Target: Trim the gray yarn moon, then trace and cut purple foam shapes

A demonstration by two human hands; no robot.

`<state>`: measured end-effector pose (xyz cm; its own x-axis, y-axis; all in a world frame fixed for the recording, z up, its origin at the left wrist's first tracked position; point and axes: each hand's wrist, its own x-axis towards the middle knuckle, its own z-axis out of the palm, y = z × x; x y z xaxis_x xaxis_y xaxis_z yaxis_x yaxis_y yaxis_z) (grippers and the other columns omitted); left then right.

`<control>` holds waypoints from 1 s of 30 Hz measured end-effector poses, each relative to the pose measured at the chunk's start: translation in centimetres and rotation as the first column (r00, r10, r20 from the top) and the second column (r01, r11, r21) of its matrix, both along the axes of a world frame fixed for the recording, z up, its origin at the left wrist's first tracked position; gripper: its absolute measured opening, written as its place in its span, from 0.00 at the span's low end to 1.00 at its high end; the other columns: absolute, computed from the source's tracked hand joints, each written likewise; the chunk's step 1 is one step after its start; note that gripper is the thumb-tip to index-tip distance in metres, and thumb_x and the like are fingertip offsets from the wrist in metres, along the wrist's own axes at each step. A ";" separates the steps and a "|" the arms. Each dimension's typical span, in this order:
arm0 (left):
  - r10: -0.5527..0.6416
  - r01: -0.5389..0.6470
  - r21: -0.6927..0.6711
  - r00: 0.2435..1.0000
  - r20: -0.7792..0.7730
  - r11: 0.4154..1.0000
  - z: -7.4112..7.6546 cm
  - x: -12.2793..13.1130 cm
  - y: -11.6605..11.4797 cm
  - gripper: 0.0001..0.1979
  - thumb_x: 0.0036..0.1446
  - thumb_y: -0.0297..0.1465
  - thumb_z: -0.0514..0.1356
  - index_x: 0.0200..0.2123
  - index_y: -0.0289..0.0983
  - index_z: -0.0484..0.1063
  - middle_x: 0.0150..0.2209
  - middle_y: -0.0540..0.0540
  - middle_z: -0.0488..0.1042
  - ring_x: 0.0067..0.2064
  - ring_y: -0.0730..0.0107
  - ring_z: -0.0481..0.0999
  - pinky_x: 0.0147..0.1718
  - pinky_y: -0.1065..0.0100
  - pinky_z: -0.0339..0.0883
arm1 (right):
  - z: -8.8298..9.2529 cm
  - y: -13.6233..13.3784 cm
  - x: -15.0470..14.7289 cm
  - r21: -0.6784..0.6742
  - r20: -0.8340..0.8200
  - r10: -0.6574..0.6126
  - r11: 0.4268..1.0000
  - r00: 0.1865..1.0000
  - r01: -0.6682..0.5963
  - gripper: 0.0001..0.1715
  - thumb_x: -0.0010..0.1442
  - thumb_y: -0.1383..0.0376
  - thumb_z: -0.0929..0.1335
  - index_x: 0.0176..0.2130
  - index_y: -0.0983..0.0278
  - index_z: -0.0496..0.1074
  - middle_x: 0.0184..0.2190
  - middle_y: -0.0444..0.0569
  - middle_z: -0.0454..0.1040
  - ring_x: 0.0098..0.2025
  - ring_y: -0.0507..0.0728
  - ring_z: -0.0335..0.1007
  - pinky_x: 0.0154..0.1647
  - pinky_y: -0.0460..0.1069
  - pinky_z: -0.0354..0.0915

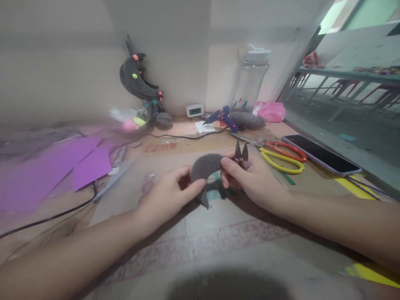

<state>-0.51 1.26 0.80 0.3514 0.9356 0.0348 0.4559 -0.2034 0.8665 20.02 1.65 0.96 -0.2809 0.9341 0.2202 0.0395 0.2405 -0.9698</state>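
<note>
A grey yarn-wrapped crescent [204,165] is held between both hands just above the cardboard work surface [200,233]. My left hand [170,196] pinches its lower left end, fingers closed on it. My right hand [250,179] grips the crescent's right end with the thumb and also holds small thread snips [241,153], whose blades point upward. A grey tail of the piece hangs below my left thumb.
A finished grey crescent decoration [137,79] stands at the back wall, with a blue glue gun [222,117], a grey yarn bundle [248,120], a water bottle [251,77] and a small clock [195,110]. Scissors [281,156] and a phone [323,154] lie right; purple paper [90,164] lies left.
</note>
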 end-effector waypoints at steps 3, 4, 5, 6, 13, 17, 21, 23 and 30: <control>0.032 -0.032 0.026 0.999 -0.011 0.999 -0.1 0.1 -0.1 0.12 0.55 0.38 0.66 0.36 0.37 0.72 0.31 0.50 0.75 0.32 0.69 0.73 0.29 0.71 0.64 | -0.1 0.0 0.0 -0.027 -0.029 0.019 0.999 0.999 -0.019 0.15 0.66 0.53 0.67 0.38 0.62 0.67 0.17 0.37 0.68 0.18 0.48 0.57 0.18 0.44 0.51; 0.025 -0.025 0.013 0.999 0.021 1.000 -0.1 0.1 -0.1 0.13 0.53 0.38 0.67 0.38 0.38 0.72 0.32 0.50 0.76 0.33 0.69 0.73 0.30 0.71 0.65 | -0.2 0.1 0.0 -0.034 -0.033 0.012 0.999 0.999 -0.013 0.15 0.66 0.53 0.67 0.38 0.62 0.67 0.17 0.38 0.69 0.18 0.48 0.57 0.18 0.44 0.51; 0.010 -0.010 -0.007 0.998 0.062 1.000 -0.2 0.1 -0.1 0.15 0.53 0.38 0.68 0.41 0.38 0.72 0.34 0.50 0.77 0.33 0.68 0.74 0.31 0.70 0.66 | -0.2 0.2 0.1 -0.046 -0.038 0.005 0.999 0.999 -0.007 0.16 0.66 0.52 0.67 0.38 0.62 0.67 0.17 0.38 0.69 0.17 0.47 0.55 0.17 0.44 0.50; -0.004 0.006 -0.022 0.994 0.105 1.000 -0.2 0.1 0.0 0.14 0.55 0.39 0.67 0.42 0.39 0.72 0.34 0.50 0.77 0.33 0.69 0.74 0.31 0.70 0.66 | -0.2 0.3 0.1 -0.063 -0.047 -0.002 0.998 0.999 -0.001 0.17 0.66 0.51 0.67 0.37 0.63 0.67 0.16 0.38 0.69 0.17 0.47 0.54 0.17 0.44 0.48; -0.029 0.101 -0.171 0.925 0.378 0.980 -1.1 -0.4 1.0 0.27 0.67 0.49 0.46 0.31 0.39 0.77 0.25 0.46 0.74 0.27 0.69 0.70 0.28 0.68 0.64 | -0.5 1.5 0.2 -0.209 -0.190 -0.035 0.978 0.981 -0.006 0.21 0.62 0.49 0.70 0.31 0.61 0.63 0.13 0.39 0.67 0.13 0.45 0.44 0.14 0.43 0.39; -0.042 0.138 -0.204 0.909 0.414 0.969 -1.3 -0.5 1.3 0.31 0.65 0.54 0.45 0.30 0.38 0.78 0.26 0.44 0.75 0.26 0.68 0.70 0.27 0.67 0.64 | -0.2 1.5 0.1 -0.229 -0.209 -0.049 0.973 0.977 0.000 0.23 0.61 0.49 0.71 0.28 0.62 0.63 0.12 0.38 0.64 0.13 0.45 0.44 0.14 0.44 0.39; -0.028 0.068 -0.146 0.966 0.259 0.987 -0.7 -0.3 0.8 0.21 0.61 0.48 0.57 0.25 0.38 0.74 0.23 0.49 0.72 0.26 0.71 0.69 0.26 0.69 0.61 | -0.1 1.3 0.1 -0.209 -0.184 -0.030 0.978 0.982 -0.009 0.25 0.60 0.48 0.71 0.25 0.62 0.63 0.12 0.37 0.61 0.13 0.45 0.44 0.14 0.44 0.39; -0.004 0.033 -0.138 0.979 0.205 0.990 -0.4 -0.3 0.6 0.16 0.58 0.43 0.62 0.26 0.37 0.72 0.22 0.52 0.70 0.24 0.73 0.67 0.25 0.71 0.59 | -0.2 1.3 0.1 -0.179 -0.170 -0.011 0.984 0.985 -0.019 0.27 0.58 0.46 0.71 0.24 0.62 0.63 0.13 0.38 0.62 0.14 0.45 0.44 0.14 0.44 0.39; 0.102 -0.078 -0.106 0.965 0.242 0.991 -0.7 0.0 1.0 0.13 0.58 0.41 0.63 0.30 0.37 0.72 0.23 0.52 0.72 0.25 0.73 0.69 0.25 0.71 0.61 | -0.3 0.8 -0.2 -0.100 0.060 -0.035 0.994 0.998 0.041 0.18 0.55 0.54 0.73 0.39 0.64 0.72 0.18 0.37 0.64 0.20 0.48 0.55 0.19 0.44 0.51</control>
